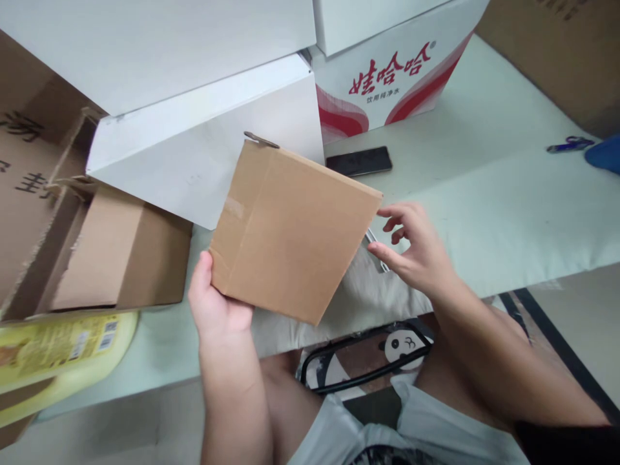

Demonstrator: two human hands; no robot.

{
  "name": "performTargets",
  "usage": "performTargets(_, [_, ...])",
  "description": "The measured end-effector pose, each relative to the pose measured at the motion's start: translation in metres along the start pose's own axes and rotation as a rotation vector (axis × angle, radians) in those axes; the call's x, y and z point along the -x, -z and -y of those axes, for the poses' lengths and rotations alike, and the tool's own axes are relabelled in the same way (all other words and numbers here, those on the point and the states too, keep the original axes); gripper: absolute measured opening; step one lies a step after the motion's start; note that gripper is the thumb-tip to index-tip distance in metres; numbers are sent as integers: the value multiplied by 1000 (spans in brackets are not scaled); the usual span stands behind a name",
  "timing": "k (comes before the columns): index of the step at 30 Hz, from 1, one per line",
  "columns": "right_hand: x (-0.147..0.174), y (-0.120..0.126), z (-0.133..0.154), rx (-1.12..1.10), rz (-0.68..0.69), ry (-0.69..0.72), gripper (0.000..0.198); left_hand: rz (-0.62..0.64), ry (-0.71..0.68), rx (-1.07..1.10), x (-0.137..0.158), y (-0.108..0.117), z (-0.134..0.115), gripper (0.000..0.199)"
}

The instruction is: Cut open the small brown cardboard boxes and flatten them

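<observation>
A small brown cardboard box (300, 232) is held tilted above the table, its broad plain face turned toward me. My left hand (217, 297) is closed on its lower left corner, thumb in front and the other fingers hidden behind. A bit of clear tape shows near the box's left edge, and a small flap sticks up at its top left corner. My right hand (411, 242) is at the right edge, thumb and fingers apart. Its index fingertip is at the box's right corner; whether it touches I cannot tell. A thin silvery object (383, 266) lies partly hidden behind the box.
Behind stand white cartons (203, 142) and a carton with red lettering (397, 84). A black phone (361, 161) lies before them. At left are an open brown carton (159, 258) and a yellow package (92, 349). Blue-handled scissors (569, 144) lie far right on the pale tablecloth (508, 213).
</observation>
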State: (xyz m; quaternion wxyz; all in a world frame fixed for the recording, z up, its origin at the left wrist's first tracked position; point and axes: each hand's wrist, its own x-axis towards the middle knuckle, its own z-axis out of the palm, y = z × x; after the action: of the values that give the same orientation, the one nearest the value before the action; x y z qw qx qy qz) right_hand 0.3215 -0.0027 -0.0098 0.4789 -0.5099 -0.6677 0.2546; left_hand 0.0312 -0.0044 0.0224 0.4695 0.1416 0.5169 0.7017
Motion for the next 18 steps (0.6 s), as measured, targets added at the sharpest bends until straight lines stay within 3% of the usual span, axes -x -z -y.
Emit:
performTargets(4, [0, -4, 1, -156, 35, -222, 58, -130, 43, 10, 8, -13, -2, 26])
performTargets(10, [-3, -9, 4, -536, 120, -404, 63, -48, -32, -37, 14, -15, 3, 42])
performTargets(14, [-1, -12, 2, -646, 65, -430, 53, 4, -136, -105, 18, -15, 7, 51])
performTargets(18, [2, -15, 4, -732, 36, -417, 55, 51, -284, -144, 16, -11, 11, 50])
